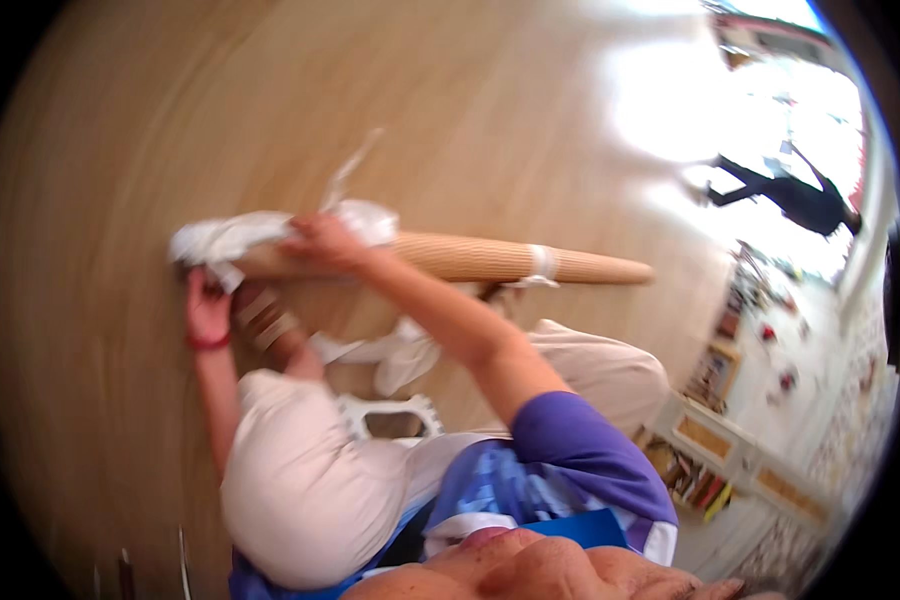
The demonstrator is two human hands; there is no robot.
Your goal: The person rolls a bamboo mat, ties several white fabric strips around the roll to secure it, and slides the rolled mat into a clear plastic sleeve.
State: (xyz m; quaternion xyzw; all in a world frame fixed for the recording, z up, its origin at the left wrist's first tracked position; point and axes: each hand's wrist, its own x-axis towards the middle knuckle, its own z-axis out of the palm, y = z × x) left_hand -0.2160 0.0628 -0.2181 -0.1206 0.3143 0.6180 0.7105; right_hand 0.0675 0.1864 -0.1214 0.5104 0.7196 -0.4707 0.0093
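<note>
A long brown ribbed roll, like a rolled-up mat [460, 257], lies across the floor in front of me. A white band [542, 263] is tied round it towards its right end. Crumpled white wrapping [240, 231] covers the left end, with a loose strip sticking up. My left hand [208, 312], with a red band at the wrist, has its fingers curled at the wrapped end, against the hanging white edge. Over the top of the roll my right hand [328, 242] grips it through or beside the wrapping; blur hides the exact finger positions.
Below me stands a low white stool [395, 412]. Loose white material [405, 357] lies between my legs, near my sandalled foot [266, 318]. A person in dark clothes [808, 203] stands far right by bright openings. Shelves with books [692, 478] are at lower right.
</note>
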